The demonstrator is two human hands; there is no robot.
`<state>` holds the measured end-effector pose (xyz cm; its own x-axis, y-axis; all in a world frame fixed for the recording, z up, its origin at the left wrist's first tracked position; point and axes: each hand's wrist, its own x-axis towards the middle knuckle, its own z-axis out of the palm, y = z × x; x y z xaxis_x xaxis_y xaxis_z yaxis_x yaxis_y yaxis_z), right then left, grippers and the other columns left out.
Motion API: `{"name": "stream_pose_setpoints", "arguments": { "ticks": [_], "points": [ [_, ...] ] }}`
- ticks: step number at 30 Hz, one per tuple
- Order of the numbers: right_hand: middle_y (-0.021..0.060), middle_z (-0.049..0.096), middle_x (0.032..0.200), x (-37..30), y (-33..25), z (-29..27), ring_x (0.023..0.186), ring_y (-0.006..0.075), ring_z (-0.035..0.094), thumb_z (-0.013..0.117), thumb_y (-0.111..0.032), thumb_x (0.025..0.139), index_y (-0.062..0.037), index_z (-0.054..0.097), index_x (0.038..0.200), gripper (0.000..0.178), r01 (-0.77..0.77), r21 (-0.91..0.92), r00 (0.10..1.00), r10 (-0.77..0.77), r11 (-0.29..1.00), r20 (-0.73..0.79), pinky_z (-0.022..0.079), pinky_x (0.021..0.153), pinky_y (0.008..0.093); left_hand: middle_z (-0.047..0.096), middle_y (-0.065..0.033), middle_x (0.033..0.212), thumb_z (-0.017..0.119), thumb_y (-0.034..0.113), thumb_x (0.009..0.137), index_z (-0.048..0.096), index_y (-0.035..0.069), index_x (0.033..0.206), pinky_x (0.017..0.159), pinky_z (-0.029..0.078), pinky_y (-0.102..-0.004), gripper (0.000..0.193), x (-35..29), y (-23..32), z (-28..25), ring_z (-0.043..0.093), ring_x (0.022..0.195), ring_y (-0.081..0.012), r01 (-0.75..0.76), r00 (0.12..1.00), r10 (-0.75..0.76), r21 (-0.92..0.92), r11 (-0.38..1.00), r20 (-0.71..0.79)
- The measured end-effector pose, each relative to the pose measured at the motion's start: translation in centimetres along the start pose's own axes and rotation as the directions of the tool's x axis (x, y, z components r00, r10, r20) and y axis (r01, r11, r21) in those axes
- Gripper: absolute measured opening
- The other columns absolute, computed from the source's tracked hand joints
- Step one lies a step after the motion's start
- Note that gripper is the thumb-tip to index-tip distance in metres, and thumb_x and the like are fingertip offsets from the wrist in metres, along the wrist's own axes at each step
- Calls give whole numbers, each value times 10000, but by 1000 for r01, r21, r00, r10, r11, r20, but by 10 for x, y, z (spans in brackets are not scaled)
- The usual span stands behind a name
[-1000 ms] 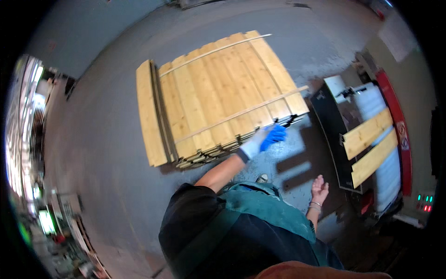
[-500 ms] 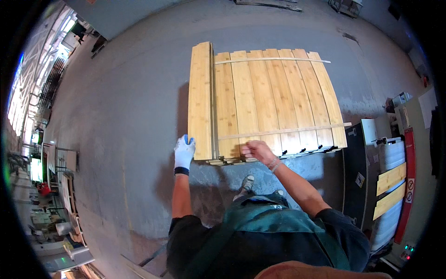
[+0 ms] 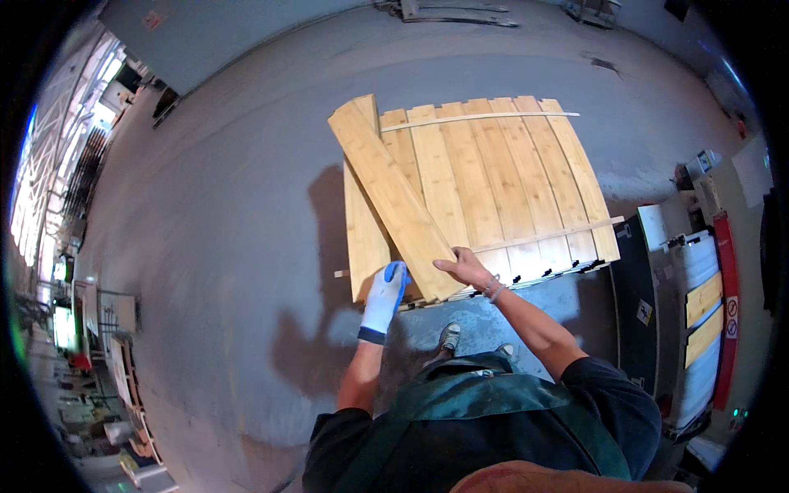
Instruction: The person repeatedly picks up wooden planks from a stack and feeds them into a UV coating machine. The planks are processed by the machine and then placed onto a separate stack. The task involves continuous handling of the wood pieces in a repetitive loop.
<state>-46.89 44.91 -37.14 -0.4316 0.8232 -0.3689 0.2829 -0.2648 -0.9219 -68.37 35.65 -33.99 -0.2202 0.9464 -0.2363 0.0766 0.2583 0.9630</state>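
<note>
Grey concrete floor (image 3: pixel 230 246) spreads wide and bare to the left of the person and beyond the work, with open room to swing a long piece on that side. On the right it is tighter: a dark cart with white and yellow panels (image 3: pixel 699 304) stands near the stack's right edge, just past the person's elbow. Far off, thin strips of timber (image 3: pixel 448 11) lie against the back wall. A flat stack of pale wooden boards (image 3: pixel 493 177) lies on the floor right in front of the person's feet, two thin slats running across its top. One loose board (image 3: pixel 394 197) sits tilted on the stack's left part, slanting from the far left corner down toward the person, its near end past the stack's front edge. The left hand (image 3: pixel 385 294), in a white and blue glove, is closed around that near end from below and to the left. The right hand (image 3: pixel 466 267), bare, lies fairly flat with fingers spread on the board's near right corner, pressing on its top face.
</note>
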Motion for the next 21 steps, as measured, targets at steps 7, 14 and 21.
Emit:
{"name": "stream_pose_setpoints", "arguments": {
  "ticks": [7,14,21],
  "points": [
    [33,665,825,-152,-26,-68,709,84,567,773,-337,810,37,695,1023,437,-124,19,992,124,992,-18,458,622,255,628,-105,1204,440,557,967,524,74,1312,794,525,-328,599,27,-66,62,625,940,-209,420,901,-267,-839,345,341],
    [-18,588,685,-287,15,-98,607,50,487,787,-345,804,30,681,891,399,-57,113,960,86,992,-267,384,511,242,493,-120,1411,411,453,977,437,95,1402,1048,415,-507,556,-38,5,177,503,1253,-335,618,779,-164,-699,359,605],
    [24,615,717,-395,41,-90,642,83,528,748,-313,820,61,682,940,398,-32,285,722,219,958,-656,427,543,286,537,-125,1356,414,460,983,457,65,1374,1032,445,-461,558,-59,21,307,540,1211,-311,747,501,-136,-348,566,855]
  ]
}}
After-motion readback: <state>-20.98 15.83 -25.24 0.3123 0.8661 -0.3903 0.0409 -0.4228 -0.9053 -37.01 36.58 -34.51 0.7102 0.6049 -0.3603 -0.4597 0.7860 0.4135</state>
